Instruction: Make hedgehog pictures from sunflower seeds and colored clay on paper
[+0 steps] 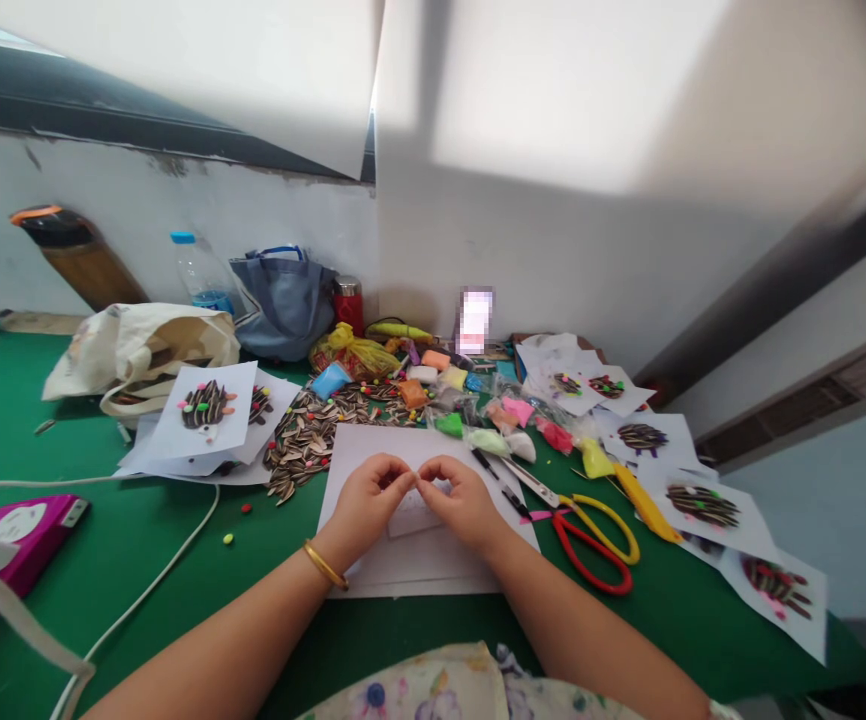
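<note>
My left hand (375, 500) and my right hand (463, 503) meet fingertip to fingertip above a stack of white paper (373, 570). Both are closed in a pinch; whatever lies between the fingertips is too small to make out. A smaller pale sheet (414, 515) shows on the paper beneath them. Just right of my right hand lie a black pen (504, 487) and scissors (583, 535) with one red and one yellow handle. Beyond the paper, sunflower seeds (313, 435) are heaped, with several bagged lumps of coloured clay (489, 440) beside them.
Seed-decorated paper cards (212, 410) are piled at left, others (710, 510) fanned along the right. A yellow utility knife (647, 505) lies near the scissors. Bags (283, 305), bottles (204, 275) and a phone (474, 320) stand against the wall. A white cable (170, 560) crosses the green table.
</note>
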`<state>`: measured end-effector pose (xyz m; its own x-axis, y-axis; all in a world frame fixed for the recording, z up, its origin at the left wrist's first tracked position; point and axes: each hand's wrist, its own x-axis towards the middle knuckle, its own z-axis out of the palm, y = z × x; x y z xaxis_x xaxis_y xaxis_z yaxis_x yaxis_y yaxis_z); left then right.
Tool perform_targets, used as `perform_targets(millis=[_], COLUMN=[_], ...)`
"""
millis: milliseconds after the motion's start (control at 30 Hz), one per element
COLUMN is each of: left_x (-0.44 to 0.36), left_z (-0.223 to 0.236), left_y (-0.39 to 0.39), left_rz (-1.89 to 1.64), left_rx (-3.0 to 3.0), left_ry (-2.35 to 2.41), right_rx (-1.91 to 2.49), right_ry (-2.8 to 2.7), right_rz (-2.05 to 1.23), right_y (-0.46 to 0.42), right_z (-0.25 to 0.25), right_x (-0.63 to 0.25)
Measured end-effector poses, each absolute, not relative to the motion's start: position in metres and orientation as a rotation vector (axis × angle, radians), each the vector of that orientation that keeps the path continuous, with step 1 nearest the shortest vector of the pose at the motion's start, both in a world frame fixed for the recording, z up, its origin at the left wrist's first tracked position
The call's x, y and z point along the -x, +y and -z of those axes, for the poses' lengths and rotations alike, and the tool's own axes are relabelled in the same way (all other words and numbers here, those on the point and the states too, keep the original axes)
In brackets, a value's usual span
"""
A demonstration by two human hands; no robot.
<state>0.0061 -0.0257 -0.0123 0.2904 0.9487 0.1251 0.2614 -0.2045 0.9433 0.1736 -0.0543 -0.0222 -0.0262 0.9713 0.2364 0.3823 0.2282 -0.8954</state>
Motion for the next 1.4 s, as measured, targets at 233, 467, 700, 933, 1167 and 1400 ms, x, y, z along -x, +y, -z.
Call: perform_targets(millis=[233,467,700,933,1167,1400], left_x=[-0.006,0.013,0.019,0.017,0.014,-0.002], left_z=[0.012,0.013,0.017,0.022,0.017,-0.008], left_y=[-0.024,-0.011,-0.011,-0.010,-0.008,-0.020], left_rz=[-0.914,-0.705,-0.346,-0.302,-0.390,-0.640], left_rx=[-1.642,-2.099,-2.465,-2.498,-2.480,-2.235], left_ry=[1.058,1.095,1.050,1.045,1.020,1.057], right_rx=[1.280,1.369,1.473,1.472,1.422,1.348], right_ry=[-1.517,-1.467,-1.540,-1.552,-1.595,-1.637], right_rz=[-0.846,-0.926,-0.915,-0.875,-0.865,-0.897], right_y=[-0.051,-0.042,-0.034,-0.034,-0.041,-0.056], right_z=[0.022,0.031,0.042,0.041,0.032,0.011], right_x=[-0.178,-0.189,-0.201,-0.204,-0.201,-0.189])
